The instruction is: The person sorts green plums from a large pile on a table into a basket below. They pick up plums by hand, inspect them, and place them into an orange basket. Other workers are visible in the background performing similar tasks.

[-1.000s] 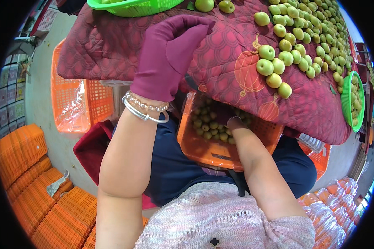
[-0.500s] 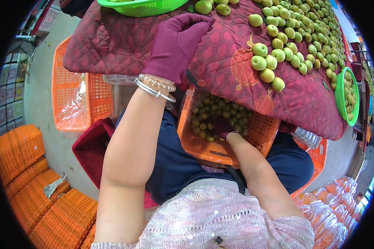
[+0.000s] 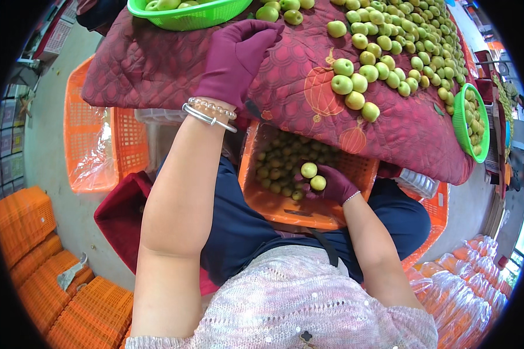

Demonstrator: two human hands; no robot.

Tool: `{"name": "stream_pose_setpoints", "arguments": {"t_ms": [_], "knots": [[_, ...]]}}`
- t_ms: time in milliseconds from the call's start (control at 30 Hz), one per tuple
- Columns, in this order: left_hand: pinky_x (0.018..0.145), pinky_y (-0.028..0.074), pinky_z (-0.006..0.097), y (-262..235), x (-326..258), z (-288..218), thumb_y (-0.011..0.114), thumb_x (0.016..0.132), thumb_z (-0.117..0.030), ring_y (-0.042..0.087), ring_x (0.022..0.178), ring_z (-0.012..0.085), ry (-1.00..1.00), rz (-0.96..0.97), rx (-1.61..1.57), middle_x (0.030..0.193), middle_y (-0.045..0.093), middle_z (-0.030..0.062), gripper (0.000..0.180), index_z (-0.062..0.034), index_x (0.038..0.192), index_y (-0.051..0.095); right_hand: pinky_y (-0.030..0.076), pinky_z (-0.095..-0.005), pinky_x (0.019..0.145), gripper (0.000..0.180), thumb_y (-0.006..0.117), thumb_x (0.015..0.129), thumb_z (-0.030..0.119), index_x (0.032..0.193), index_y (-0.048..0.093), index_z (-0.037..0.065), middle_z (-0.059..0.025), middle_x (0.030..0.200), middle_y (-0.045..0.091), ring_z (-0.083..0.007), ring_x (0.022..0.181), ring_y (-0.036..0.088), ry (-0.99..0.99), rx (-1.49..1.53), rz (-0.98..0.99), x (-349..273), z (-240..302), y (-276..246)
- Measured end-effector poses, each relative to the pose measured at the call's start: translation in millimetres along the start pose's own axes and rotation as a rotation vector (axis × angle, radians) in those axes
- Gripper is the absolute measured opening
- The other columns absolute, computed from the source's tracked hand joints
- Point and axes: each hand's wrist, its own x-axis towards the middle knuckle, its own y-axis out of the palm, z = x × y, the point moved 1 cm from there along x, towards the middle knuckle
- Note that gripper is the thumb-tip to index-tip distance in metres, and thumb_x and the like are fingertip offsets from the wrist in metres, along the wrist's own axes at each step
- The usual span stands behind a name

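Note:
My right hand, in a maroon glove, is palm up above the orange crate at my lap. Two small round green fruits rest in its fingers. More such fruits fill the crate's floor, darker in the shade. My left hand, gloved alike, lies over the red quilted cloth on the table. Its fingers are curled closed, and what they hold, if anything, is hidden. Many loose green fruits are spread on the cloth at the far right.
A green basket with fruit stands at the far left of the table, another green basket at its right edge. Orange crates stand on the left floor, with stacked orange baskets nearer. Plastic-wrapped orange goods lie at lower right.
My right hand has come up from among the fruits in the crate, now with two of them in its fingers. My left hand stays curled over the cloth. The whole view has shifted slightly.

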Motion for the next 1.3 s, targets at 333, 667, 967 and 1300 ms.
{"name": "stream_pose_setpoints", "arguments": {"t_ms": [333,667,967,1300], "knots": [[0.075,0.050,0.023,3.0,7.0,8.8,0.059,0.090,-0.013,0.064,0.087,0.0116,-0.017,0.006,-0.054,0.097,0.069,0.0062,0.020,-0.0009,0.104,0.066,0.052,-0.0336,0.068,0.049,0.040,0.097,0.039,0.129,0.044,0.002,-0.0199,0.119,0.058,-0.0230,0.079,0.060,-0.022,0.414,0.105,-43.5,25.7,50.4],[0.076,0.050,0.023,20.2,2.9,16.3,0.060,0.089,-0.014,0.063,0.090,0.0110,-0.062,0.082,0.074,0.100,0.068,0.0046,0.021,-0.0022,0.106,0.066,0.049,-0.0306,0.058,0.044,0.041,0.096,0.040,0.121,0.052,0.006,-0.0173,0.108,0.063,-0.0222,0.071,0.060,-0.110,0.672,0.211,-56.5,31.8,53.5],[0.075,0.051,0.026,27.3,3.9,21.4,0.060,0.089,-0.013,0.064,0.091,0.0144,-0.069,0.096,0.129,0.099,0.067,0.0068,0.022,0.0006,0.106,0.065,0.056,-0.0438,0.076,0.047,0.036,0.096,0.034,0.128,0.048,0.003,-0.0169,0.116,0.060,-0.0292,0.091,0.063,-0.386,0.606,0.188,-100.4,73.7,53.4],[0.075,0.050,0.023,46.5,11.0,46.3,0.059,0.089,-0.011,0.063,0.088,0.0122,-0.112,0.127,0.066,0.097,0.067,0.0048,0.019,0.0000,0.102,0.066,0.040,-0.0205,0.044,0.032,0.057,0.089,0.031,0.107,0.054,0.004,-0.0087,0.086,0.060,-0.0128,0.060,0.053,-0.795,0.571,0.049,-186.8,140.6,-37.0]]}}
